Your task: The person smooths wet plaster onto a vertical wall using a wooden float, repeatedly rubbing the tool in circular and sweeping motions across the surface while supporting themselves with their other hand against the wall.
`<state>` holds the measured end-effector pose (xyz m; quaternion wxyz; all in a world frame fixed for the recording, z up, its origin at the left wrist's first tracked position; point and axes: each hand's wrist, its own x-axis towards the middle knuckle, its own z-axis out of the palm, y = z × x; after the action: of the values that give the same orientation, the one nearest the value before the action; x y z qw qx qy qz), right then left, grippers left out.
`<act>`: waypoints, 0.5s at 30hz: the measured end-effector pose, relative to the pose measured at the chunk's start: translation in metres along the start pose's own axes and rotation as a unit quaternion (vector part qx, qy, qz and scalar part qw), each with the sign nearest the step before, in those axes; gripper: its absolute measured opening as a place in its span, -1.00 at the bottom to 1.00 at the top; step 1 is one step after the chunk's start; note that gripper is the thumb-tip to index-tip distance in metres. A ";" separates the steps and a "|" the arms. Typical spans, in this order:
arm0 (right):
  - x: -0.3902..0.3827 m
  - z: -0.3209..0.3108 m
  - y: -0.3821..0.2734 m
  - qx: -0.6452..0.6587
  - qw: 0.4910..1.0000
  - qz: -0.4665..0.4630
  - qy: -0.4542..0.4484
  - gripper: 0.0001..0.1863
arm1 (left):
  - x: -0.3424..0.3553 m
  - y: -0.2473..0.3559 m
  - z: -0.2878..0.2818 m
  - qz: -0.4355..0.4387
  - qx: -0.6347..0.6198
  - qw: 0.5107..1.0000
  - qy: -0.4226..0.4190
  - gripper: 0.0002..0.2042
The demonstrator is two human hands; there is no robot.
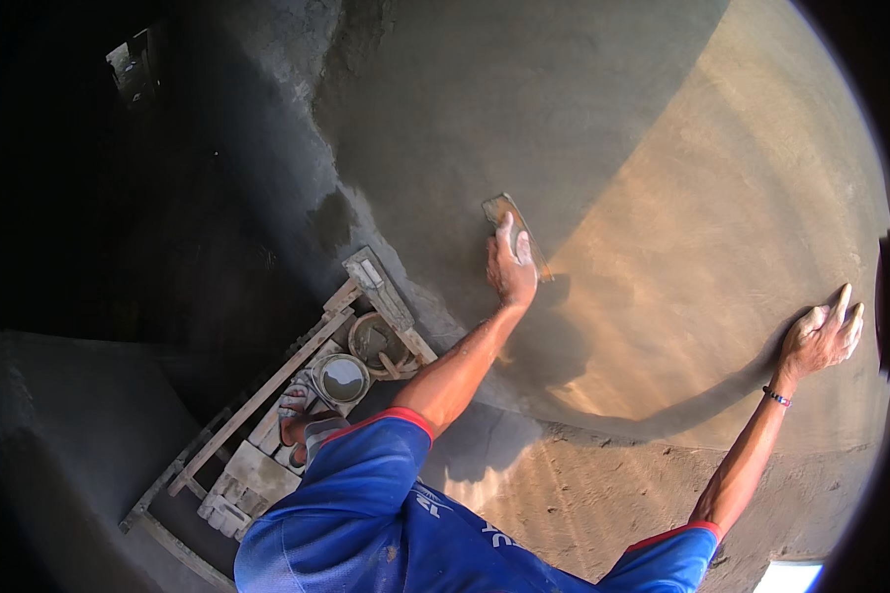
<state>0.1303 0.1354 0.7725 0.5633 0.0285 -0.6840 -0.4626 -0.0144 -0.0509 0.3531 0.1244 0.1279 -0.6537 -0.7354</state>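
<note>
My left hand (512, 272) is wrapped round a plastering trowel (498, 208), its flat plate tilted along the grey plastered wall (435, 109). The hand hides most of the trowel's handle. To the right, my right hand (821, 338) has its fingers stretched out and appears to rest on the sunlit part of the wall. It holds nothing, and a dark beaded bracelet (776, 397) circles that wrist.
Below left is a wooden scaffold frame (262, 405) where my foot (294, 400) stands. On it sit a bucket of greyish liquid (342, 379) and a round tub (374, 326) with mortar. Rougher brown wall (603, 494) lies below the smooth plaster.
</note>
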 end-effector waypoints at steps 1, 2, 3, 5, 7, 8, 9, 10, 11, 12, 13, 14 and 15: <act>-0.007 -0.003 0.003 -0.002 1.000 0.000 -0.004 -0.48 | -0.051 0.007 0.003 -0.022 0.023 0.997 -0.077 -0.56; -0.003 -0.002 -0.001 0.005 1.000 0.004 0.001 -0.49 | -0.084 0.005 0.001 0.029 0.013 0.989 -0.145 -0.57; 0.000 0.001 -0.011 0.022 1.000 0.011 0.006 -0.49 | -0.110 0.002 -0.003 0.114 0.021 0.979 -0.170 -0.55; -0.006 0.000 -0.001 0.015 1.000 -0.001 0.005 -0.51 | -0.170 0.004 -0.023 0.127 0.002 0.942 -0.310 -0.51; -0.009 0.000 0.003 0.018 1.000 -0.007 0.001 -0.51 | -0.206 -0.001 -0.049 0.130 -0.001 0.923 -0.362 -0.49; -0.008 -0.002 0.003 0.013 1.000 -0.011 -0.001 -0.51 | -0.219 -0.011 -0.063 0.110 -0.002 0.897 -0.427 -0.47; -0.006 -0.001 0.001 0.018 1.000 -0.012 -0.001 -0.51 | -0.227 -0.024 -0.077 0.090 -0.002 0.868 -0.489 -0.45; -0.001 -0.001 -0.001 0.022 1.000 -0.014 0.000 -0.51 | -0.233 -0.041 -0.088 0.086 -0.003 0.869 -0.488 -0.45; 0.002 0.003 -0.005 0.022 1.000 -0.015 0.008 -0.51 | -0.235 -0.062 -0.099 0.035 -0.017 0.891 -0.452 -0.45; 0.004 0.007 -0.009 0.028 0.999 -0.017 0.014 -0.51 | -0.238 -0.083 -0.110 -0.016 -0.031 0.910 -0.414 -0.44; 0.001 0.001 -0.001 0.020 0.999 -0.025 0.008 -0.52 | -0.241 -0.094 -0.124 -0.055 0.015 0.900 -0.432 -0.45; -0.005 -0.003 0.005 0.014 0.999 -0.031 0.003 -0.52 | -0.236 -0.108 -0.139 -0.092 0.063 0.887 -0.449 -0.47; -0.009 0.002 0.003 0.006 1.000 -0.031 0.002 -0.52 | -0.226 -0.126 -0.152 -0.105 0.096 0.892 -0.429 -0.48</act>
<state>0.1335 0.1438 0.7680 0.5498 0.0537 -0.6846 -0.4756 0.2485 -0.0989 0.2164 -0.2585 -0.1209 -0.6940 -0.6610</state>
